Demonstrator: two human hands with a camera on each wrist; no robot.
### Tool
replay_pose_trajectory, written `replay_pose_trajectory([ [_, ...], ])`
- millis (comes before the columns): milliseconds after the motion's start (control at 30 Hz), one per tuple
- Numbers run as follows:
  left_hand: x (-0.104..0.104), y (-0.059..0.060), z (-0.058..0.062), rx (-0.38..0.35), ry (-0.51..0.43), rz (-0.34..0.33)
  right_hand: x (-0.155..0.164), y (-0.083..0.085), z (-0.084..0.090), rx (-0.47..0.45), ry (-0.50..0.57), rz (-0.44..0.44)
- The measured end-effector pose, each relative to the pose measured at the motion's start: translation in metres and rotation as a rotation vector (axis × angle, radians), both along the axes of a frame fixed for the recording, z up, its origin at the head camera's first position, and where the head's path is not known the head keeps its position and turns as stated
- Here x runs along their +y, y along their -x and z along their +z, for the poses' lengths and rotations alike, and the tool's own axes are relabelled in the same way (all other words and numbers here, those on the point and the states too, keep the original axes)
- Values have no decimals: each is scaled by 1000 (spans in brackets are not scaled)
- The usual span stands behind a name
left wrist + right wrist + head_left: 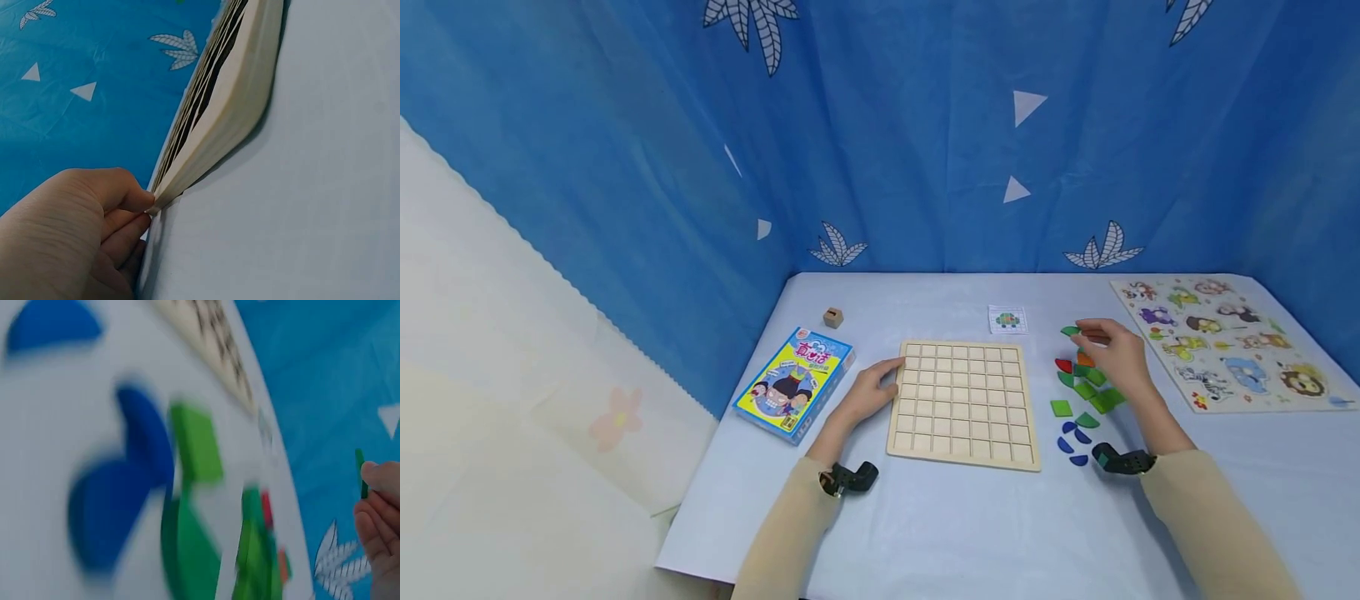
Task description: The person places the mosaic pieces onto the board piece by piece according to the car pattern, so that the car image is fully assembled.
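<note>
A wooden grid board [964, 402] lies flat in the middle of the light blue table [925, 517]. My left hand [872, 390] holds its left edge; in the left wrist view the fingertips [134, 200] grip the corner of the wooden grid board [231, 94]. My right hand [1116, 350] is raised over a pile of coloured tiles [1084, 387] and pinches a small green tile [1070, 331] between its fingertips. In the blurred right wrist view the green tile [361, 474] stands on edge at my fingertips, above green and blue pieces [150, 487].
A small pattern card [1007, 318] lies behind the board. An animal peg puzzle [1225, 342] sits at the right, a colourful game box [793, 382] at the left, a small wooden cube [832, 317] behind it. Blue curtain walls close the back and sides.
</note>
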State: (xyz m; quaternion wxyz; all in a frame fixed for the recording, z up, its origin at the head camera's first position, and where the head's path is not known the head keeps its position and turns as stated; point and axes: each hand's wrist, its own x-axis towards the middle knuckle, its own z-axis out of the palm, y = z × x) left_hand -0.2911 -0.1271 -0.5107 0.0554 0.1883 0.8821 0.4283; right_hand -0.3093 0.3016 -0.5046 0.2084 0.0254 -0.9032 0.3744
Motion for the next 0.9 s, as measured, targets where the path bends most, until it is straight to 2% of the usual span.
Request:
replay_pose_trajectory([
  [100,0,1,-1,9,-5,-4,-18,21,-19,29,3,32],
  [133,0,1,-1,8,-6,-5,-28,23,-20,25,13,51],
  [267,2,0,-1,0,-14,-2,-76,2,14,-25,85,215],
  [367,2,0,-1,-7,-16,1,-108,-17,41,-122,148,316],
  [500,1,-1,-2,-5,-23,-2,-133,-17,39,-190,183,363],
  [633,0,-1,-1,-9,-22,1,-152,-18,30,-210,222,399],
  [767,-1,0,0,-16,-16,4,-166,-21,23,-191,214,425],
  [900,-1,1,0,-21,-24,1,-175,-23,16,-151,149,449],
])
